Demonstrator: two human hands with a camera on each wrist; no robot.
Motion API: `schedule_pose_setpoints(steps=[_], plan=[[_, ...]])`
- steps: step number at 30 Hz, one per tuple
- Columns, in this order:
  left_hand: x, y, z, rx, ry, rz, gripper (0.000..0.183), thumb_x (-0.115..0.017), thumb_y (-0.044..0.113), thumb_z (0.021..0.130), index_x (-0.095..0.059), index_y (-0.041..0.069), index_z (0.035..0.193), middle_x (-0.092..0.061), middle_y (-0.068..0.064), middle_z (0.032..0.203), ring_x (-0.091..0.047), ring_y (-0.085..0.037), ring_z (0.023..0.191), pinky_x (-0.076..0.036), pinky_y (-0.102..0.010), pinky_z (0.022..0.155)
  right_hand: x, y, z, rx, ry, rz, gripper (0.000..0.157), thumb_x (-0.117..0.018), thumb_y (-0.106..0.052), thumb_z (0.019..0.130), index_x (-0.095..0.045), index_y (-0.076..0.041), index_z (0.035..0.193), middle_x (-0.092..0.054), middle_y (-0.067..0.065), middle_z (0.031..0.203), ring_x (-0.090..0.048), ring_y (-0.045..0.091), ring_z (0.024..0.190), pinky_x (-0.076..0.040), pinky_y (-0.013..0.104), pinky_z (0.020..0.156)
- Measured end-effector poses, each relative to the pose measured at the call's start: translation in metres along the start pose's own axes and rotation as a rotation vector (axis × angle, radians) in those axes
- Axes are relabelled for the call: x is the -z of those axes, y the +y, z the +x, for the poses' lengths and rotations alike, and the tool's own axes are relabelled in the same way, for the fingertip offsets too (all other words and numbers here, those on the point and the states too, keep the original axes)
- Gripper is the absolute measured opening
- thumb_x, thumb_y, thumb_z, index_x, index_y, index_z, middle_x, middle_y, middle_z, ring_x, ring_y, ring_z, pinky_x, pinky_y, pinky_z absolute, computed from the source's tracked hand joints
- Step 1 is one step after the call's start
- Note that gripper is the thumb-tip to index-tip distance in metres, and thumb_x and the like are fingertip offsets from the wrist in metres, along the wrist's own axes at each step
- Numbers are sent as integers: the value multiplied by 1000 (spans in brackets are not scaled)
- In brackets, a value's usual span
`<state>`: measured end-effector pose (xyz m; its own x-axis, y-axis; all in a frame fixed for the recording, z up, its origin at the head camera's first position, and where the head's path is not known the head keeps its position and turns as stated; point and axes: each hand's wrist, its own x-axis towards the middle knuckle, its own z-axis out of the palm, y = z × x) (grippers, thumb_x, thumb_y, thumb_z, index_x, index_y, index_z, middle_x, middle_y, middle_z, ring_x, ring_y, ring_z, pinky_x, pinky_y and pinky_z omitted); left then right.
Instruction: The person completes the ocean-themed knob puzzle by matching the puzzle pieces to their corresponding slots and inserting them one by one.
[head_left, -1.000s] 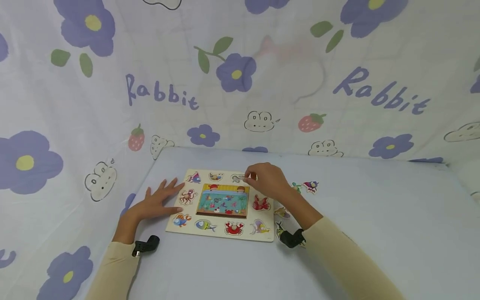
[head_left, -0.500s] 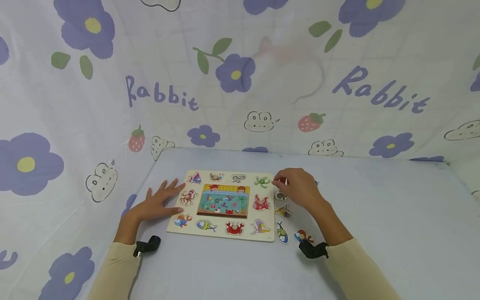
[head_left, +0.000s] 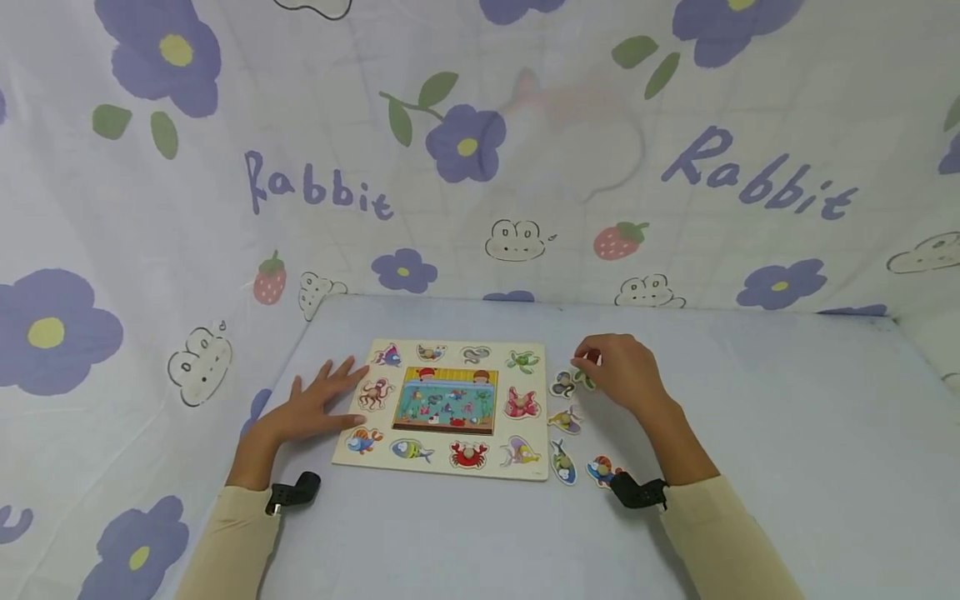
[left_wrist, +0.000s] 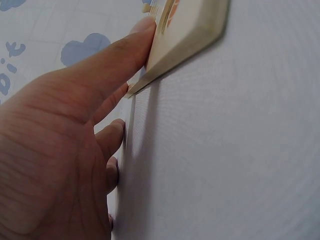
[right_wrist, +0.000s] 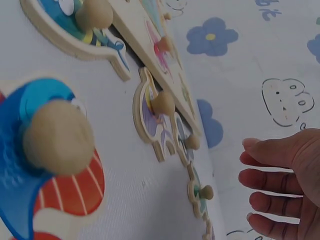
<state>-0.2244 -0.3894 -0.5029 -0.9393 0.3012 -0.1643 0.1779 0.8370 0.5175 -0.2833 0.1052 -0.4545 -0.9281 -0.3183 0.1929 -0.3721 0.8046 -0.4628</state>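
A wooden peg puzzle board (head_left: 442,357) with sea animals around an aquarium picture lies left of centre. My left hand (head_left: 318,408) spreads its fingers at the board's left side, the thumb over its edge; the left wrist view shows the thumb (left_wrist: 120,52) on the board. My right hand (head_left: 622,371) hovers with bent fingers just right of the board, over a loose green turtle piece (head_left: 583,381) it partly covers. In the right wrist view nothing is between those fingers, which are apart from the turtle's wooden knob (right_wrist: 206,192).
Loose knobbed pieces line the board's right side: an eel piece (head_left: 562,384), a purple-yellow fish (head_left: 566,421), a striped fish (head_left: 562,463) and a blue-and-red fish (head_left: 602,471). A flowered curtain (head_left: 465,225) stands behind the pale table (head_left: 420,533).
My right hand has moved right from the eel spot on the board, past its right edge, to above the loose turtle piece. The left hand stays in place.
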Motion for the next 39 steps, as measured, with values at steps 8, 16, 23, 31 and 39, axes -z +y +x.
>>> schedule_pose_setpoints(steps=[8, 16, 23, 31, 39], plan=[[-1, -1, 1, 1, 4, 2, 89, -70, 54, 90, -28, 23, 162, -8, -13, 170, 8, -45, 153, 15, -75, 110, 1, 14, -1, -75, -17, -46, 14, -75, -20, 93, -77, -6, 98, -67, 6, 80, -56, 24, 74, -46, 36, 63], [-2, -3, 1, 11, 9, -3, 88, -70, 54, 90, -29, 25, 162, -9, -13, 170, 8, -45, 154, 15, -74, 111, -5, 23, 1, -106, -49, -72, 13, -77, -20, 91, -76, -6, 92, -64, 4, 78, -55, 22, 72, -44, 34, 61], [-3, 0, 2, 4, 8, 3, 89, -70, 55, 89, -28, 25, 162, -9, -14, 170, 8, -45, 154, 15, -75, 110, -8, 27, 0, -137, -62, -94, 19, -80, -23, 89, -74, -7, 84, -65, 2, 74, -55, 20, 68, -44, 34, 58], [-3, 2, 2, 0, 9, 5, 89, -70, 54, 90, -28, 24, 162, -10, -14, 170, 7, -46, 153, 15, -75, 111, -13, 30, -2, -150, -62, -69, 22, -80, -27, 88, -70, -9, 82, -62, 1, 72, -54, 20, 68, -43, 33, 58], [-2, 4, 0, -8, 17, -2, 88, -70, 53, 90, -30, 22, 161, -11, -16, 169, 6, -47, 153, 14, -76, 110, -17, 31, 0, -117, -43, -73, 20, -80, -26, 89, -72, -8, 84, -65, 1, 73, -55, 19, 68, -45, 34, 60]])
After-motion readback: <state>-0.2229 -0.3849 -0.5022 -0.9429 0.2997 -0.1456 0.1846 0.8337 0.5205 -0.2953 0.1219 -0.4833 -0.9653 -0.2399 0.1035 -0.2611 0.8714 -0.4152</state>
